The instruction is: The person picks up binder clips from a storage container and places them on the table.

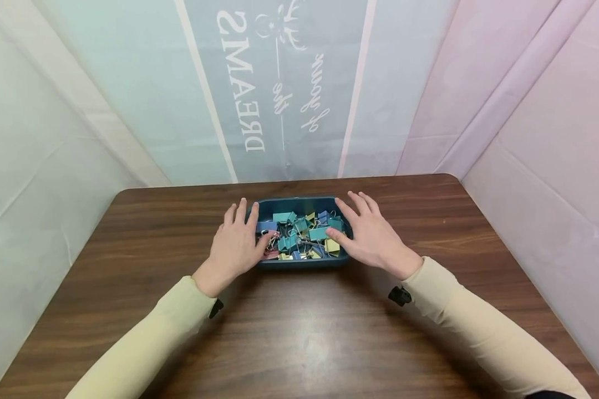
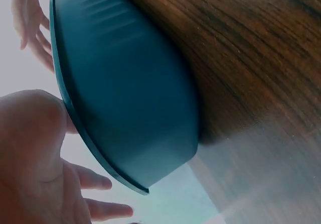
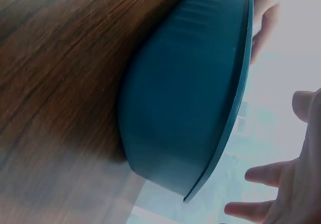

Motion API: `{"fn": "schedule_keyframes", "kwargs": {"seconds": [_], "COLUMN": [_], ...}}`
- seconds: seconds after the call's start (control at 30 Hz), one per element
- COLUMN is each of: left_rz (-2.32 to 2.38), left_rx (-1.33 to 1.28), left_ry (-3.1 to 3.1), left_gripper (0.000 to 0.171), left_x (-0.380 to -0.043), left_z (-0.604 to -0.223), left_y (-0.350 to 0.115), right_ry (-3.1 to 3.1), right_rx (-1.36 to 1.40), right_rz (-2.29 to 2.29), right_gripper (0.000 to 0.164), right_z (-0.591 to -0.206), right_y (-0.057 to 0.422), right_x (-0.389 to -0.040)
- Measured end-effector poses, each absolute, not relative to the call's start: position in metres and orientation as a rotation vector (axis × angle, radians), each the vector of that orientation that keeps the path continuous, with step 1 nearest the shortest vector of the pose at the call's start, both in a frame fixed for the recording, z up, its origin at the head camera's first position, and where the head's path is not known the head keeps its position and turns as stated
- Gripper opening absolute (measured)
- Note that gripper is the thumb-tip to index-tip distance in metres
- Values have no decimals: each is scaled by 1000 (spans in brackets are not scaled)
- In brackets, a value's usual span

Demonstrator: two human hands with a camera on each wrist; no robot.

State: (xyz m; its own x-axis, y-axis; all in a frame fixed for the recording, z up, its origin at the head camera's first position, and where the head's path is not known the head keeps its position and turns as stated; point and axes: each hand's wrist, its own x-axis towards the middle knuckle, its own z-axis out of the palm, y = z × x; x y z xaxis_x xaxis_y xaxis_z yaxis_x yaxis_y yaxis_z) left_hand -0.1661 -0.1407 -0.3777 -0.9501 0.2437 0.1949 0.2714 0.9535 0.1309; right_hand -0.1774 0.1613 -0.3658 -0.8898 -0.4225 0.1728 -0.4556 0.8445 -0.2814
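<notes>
While a teal oblong plastic bin [image 1: 301, 265] of multicoloured binder clips [image 1: 287, 243] sat toward 12 o'clock on brown wood-grain counter [image 1: 289, 316], left hand [image 1: 233, 244] at bin's 9, right hand [image 1: 373, 237] at 3, both had fingers [image 1: 241, 213] spread, gripping nothing.

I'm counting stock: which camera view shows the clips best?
The head view: it looks down into the bin, so many clips show at once. Both wrist views face the bin's outer wall and show no clips.
</notes>
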Motion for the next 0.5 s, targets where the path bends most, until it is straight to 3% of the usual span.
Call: {"fn": "schedule_keyframes", "kwargs": {"seconds": [0.3,0.5], "left_rz": [-402,-652], "left_rx": [-268,-241], "left_ry": [-3101,-3244], "left_gripper": [68,72], "left_x": [-181,-188], "left_z": [-376,-374], "left_y": [-143,-149], "right_ry": [-2961,-2964], "right_rx": [722,721], "right_rz": [506,505], "right_gripper": [76,74], "right_z": [-365,-364], "right_y": [160,160], "right_x": [-178,-179]}}
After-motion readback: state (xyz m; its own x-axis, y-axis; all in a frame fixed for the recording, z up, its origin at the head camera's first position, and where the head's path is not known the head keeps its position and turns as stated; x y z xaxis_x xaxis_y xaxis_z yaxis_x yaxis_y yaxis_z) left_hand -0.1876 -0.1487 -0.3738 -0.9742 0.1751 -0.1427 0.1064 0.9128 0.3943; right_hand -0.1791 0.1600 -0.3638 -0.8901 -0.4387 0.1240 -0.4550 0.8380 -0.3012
